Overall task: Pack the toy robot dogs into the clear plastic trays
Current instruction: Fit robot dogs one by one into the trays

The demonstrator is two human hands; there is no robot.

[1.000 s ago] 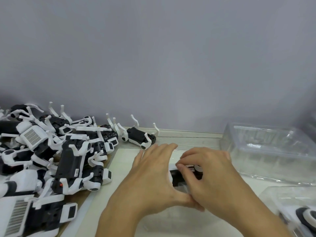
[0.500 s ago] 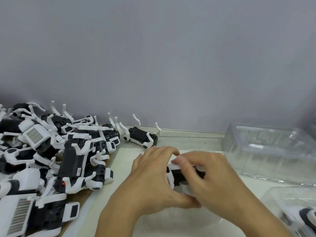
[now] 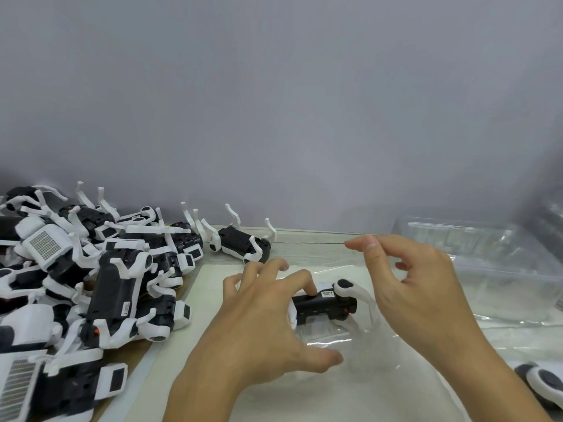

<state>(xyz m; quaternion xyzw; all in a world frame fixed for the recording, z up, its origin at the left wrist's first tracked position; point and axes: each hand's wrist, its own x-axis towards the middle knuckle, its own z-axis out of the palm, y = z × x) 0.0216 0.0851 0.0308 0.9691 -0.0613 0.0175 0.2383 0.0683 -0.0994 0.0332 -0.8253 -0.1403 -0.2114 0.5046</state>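
Observation:
A black-and-white toy robot dog (image 3: 327,306) lies on its side in a clear plastic tray (image 3: 365,379) in front of me. My left hand (image 3: 259,324) rests over the dog's left end, with a fingertip pressing on its black body and the thumb stretched out apart from it. My right hand (image 3: 420,293) hovers above the dog's right end with loosely curled fingers, holding nothing. Part of the dog's left end is hidden under my left hand.
A big pile of toy robot dogs (image 3: 106,284) fills the left side, and a single dog (image 3: 240,242) lies by the wall. Empty clear trays (image 3: 475,254) are stacked at the right. Another packed dog (image 3: 539,382) shows at the lower right edge.
My right hand has let go of the dog and lifted up and to the right. My left hand stays on the dog, which now lies uncovered in the tray.

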